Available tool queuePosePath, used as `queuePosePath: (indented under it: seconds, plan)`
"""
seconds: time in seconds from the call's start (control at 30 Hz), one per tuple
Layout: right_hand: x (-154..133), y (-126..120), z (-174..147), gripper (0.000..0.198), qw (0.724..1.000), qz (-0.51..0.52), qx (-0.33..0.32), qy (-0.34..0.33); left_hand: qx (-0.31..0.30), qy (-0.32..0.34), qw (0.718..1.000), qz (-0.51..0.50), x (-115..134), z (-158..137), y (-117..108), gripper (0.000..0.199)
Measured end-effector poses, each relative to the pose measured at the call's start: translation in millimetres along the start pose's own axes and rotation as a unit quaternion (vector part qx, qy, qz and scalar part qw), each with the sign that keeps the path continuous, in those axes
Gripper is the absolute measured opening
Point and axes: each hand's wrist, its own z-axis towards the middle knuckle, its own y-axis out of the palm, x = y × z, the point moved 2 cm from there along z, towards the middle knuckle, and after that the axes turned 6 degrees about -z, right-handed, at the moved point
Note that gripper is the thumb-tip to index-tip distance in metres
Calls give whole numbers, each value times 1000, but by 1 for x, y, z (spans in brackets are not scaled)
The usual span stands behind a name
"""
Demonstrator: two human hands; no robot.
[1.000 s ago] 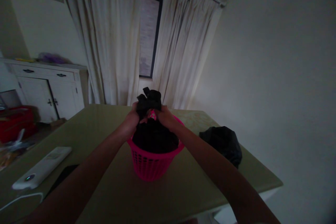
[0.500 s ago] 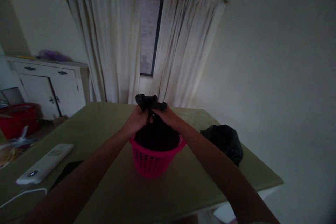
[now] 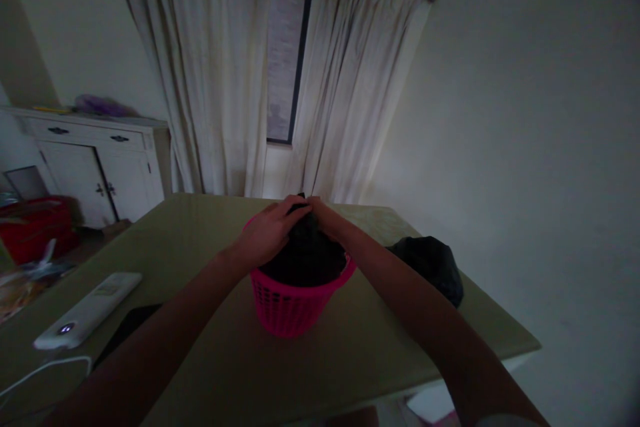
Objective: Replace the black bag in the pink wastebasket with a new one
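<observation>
1. Head view: risk first. The round pink perforated plastic basket (image 3: pixel 295 303) on the pale green table (image 3: pixel 240 373) could likely tip, since both hands press its heaped black cloth bundle (image 3: pixel 306 257) from above.
2. Left hand (image 3: pixel 267 233) and right hand (image 3: pixel 324 217) meet atop it, fingers curled onto the cloth.

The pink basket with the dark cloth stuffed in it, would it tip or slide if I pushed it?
The pink basket narrows toward its base, so a high push might tip it. Its thin perforated wall suggests it's light and could slide on the table. The dark cloth looks soft.
</observation>
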Motion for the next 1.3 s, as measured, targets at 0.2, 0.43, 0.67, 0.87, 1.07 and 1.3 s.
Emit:
queuePosePath:
  seconds: [0.2, 0.43, 0.67, 0.87, 1.07, 1.3]
  plan:
    - [-20, 0, -19, 25, 983, 161, -61, 64, -15, -78, 993, 82, -4, 4, -10, 58]
    - [-30, 4, -31, 26, 997, -36, -66, 27, 122, -77, 986, -81, -26, 6, 1, 27]
    - [-25, 13, -36, 32, 994, -60, 81, 42, 161, -94, 972, -142, -25, 11, -1, 32]
    - [-28, 15, -40, 64, 996, 55, 60, 45, 153, -210, 944, -204, -23, 11, -6, 35]
    - [-39, 7, -46, 59, 963, -193, 131, -135, 181, -329, 852, -366, -38, 14, -1, 43]
    - [-58, 6, -57, 15, 852, -430, 99, -281, 135, -374, 740, -542, -32, 12, 12, 63]
